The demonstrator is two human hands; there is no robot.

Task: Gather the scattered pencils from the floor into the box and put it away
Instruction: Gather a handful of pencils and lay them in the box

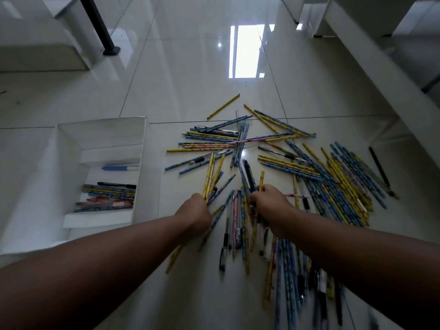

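Note:
Yellow, blue and pink pencils with a few pens (309,172) lie scattered over the glossy tiled floor, centre to right. A white open box (100,139) stands on the floor at the left; several pencils and pens (107,194) lie inside it. My left hand (195,215) grips a bunch of yellow and blue pencils (212,177) that fan upward from the fist. My right hand (269,206) grips a few pencils (250,177) over the near part of the pile. Both forearms reach in from the bottom edge.
A black post with a foot (110,50) stands at the upper left beside white furniture (40,53). White furniture (381,75) runs along the right side. A bright window reflection (245,53) shines on the tiles beyond the pile.

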